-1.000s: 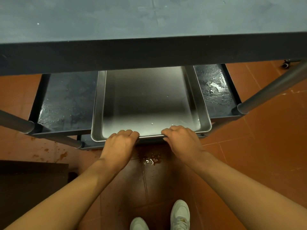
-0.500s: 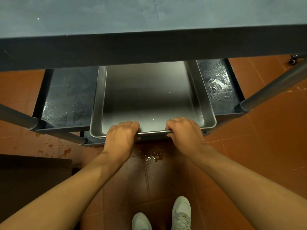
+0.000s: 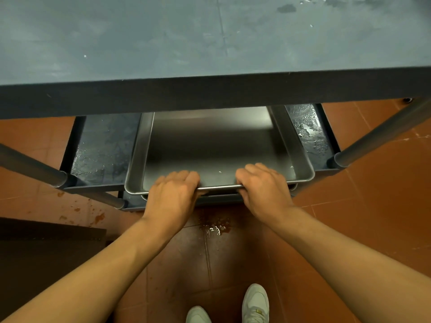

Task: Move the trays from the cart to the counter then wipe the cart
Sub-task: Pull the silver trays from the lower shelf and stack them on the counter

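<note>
A shallow steel tray [image 3: 217, 148] lies on the wet lower shelf [image 3: 102, 150] of a dark grey cart, its near rim sticking out past the shelf's front edge. The rim of a second tray [image 3: 294, 186] peeks out just beneath it. My left hand [image 3: 173, 194] grips the near rim left of centre, fingers curled over into the tray. My right hand [image 3: 262, 190] grips the same rim right of centre. The tray's far half is hidden under the cart's top shelf [image 3: 186, 43].
Grey cart posts [image 3: 382, 134] slant out at right and left [image 3: 30, 166]. A wet patch [image 3: 214, 227] and orange stains mark the red tile floor by my white shoes [image 3: 255, 304]. A dark surface [image 3: 42, 257] fills the lower left.
The view has shifted so the cart's top shelf covers more of the tray. Both hands keep their hold on the near rim, which has lifted slightly and exposed a second rim beneath it.
</note>
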`<state>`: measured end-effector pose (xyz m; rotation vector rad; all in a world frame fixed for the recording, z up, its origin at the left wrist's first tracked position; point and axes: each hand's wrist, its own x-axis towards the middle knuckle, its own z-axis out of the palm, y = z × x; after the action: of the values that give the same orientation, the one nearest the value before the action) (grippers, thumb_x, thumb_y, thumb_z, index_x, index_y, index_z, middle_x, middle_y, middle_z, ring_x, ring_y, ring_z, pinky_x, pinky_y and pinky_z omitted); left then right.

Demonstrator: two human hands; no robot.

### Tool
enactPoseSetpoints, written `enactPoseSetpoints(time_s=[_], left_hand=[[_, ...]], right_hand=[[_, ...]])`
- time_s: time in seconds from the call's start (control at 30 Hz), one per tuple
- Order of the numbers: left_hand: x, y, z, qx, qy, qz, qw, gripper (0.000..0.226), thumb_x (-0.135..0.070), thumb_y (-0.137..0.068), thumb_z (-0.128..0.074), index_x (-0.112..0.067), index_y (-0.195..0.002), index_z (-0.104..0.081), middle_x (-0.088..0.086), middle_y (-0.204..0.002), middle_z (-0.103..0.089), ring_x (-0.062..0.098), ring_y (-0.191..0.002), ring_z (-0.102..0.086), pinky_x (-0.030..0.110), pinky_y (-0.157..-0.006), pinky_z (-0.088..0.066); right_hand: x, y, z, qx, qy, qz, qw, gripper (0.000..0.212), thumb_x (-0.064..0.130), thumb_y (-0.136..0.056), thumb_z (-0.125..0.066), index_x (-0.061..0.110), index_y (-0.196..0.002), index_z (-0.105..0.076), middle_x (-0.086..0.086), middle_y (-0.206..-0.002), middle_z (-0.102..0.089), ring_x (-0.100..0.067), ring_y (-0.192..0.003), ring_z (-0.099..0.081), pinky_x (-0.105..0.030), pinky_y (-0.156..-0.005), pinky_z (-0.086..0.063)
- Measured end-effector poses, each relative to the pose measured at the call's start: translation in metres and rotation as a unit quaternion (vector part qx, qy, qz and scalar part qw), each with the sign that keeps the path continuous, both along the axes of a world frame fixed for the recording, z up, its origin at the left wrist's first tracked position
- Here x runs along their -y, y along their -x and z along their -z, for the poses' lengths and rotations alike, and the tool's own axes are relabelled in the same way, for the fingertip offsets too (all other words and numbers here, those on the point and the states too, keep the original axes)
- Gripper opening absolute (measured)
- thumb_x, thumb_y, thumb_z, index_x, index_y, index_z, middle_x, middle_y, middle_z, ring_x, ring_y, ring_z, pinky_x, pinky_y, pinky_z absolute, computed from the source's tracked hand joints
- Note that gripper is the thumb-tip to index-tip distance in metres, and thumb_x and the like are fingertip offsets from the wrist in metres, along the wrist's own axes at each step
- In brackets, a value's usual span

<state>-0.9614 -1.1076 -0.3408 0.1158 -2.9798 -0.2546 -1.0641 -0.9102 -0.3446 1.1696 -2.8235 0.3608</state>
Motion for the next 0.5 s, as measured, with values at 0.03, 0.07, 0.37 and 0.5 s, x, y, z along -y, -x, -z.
enactPoseSetpoints(time_s=[0.03, 0.07, 0.37, 0.5], left_hand=[[-0.001, -0.001, 0.0, 0.004, 0.017, 0.003, 1.0, 0.03, -0.018, -0.073, -0.089, -0.016, -0.084, -0.061, 0.004, -0.075, -0.061, 0.03, -0.062, -0.06, 0.033, -0.057, -0.038], [-0.002, -0.002, 0.001, 0.016, 0.033, -0.002, 0.999, 0.033, -0.019, -0.071, -0.09, -0.016, -0.087, -0.062, 0.005, -0.078, -0.061, 0.03, -0.065, -0.061, 0.036, -0.056, -0.043], [0.004, -0.011, 0.005, 0.048, 0.088, -0.032, 0.994, 0.039, -0.003, -0.06, -0.093, -0.015, -0.087, -0.068, 0.006, -0.077, -0.058, 0.031, -0.065, -0.061, 0.037, -0.05, -0.045], [0.001, -0.008, -0.003, 0.028, 0.082, -0.021, 0.996, 0.037, -0.003, -0.059, -0.094, -0.015, -0.082, -0.068, 0.007, -0.073, -0.057, 0.031, -0.06, -0.06, 0.032, -0.053, -0.03]], right_hand=[[0.001, -0.002, 0.0, -0.007, 0.003, -0.002, 1.0, 0.034, 0.005, -0.062, -0.087, 0.018, -0.07, -0.057, 0.001, -0.068, -0.056, -0.024, -0.065, -0.056, -0.029, -0.053, -0.036], [0.001, -0.003, 0.001, -0.012, 0.005, -0.004, 1.0, 0.036, 0.005, -0.06, -0.088, 0.018, -0.069, -0.056, 0.0, -0.068, -0.056, -0.025, -0.064, -0.056, -0.03, -0.052, -0.037], [-0.001, -0.017, 0.006, -0.044, 0.006, -0.004, 0.999, 0.039, 0.0, -0.059, -0.089, 0.016, -0.078, -0.059, -0.003, -0.079, -0.054, -0.027, -0.069, -0.054, -0.032, -0.055, -0.036], [-0.012, -0.014, 0.002, -0.067, -0.005, -0.004, 0.998, 0.043, -0.01, -0.053, -0.081, 0.017, -0.08, -0.061, -0.004, -0.077, -0.054, -0.031, -0.067, -0.055, -0.032, -0.058, -0.03]])
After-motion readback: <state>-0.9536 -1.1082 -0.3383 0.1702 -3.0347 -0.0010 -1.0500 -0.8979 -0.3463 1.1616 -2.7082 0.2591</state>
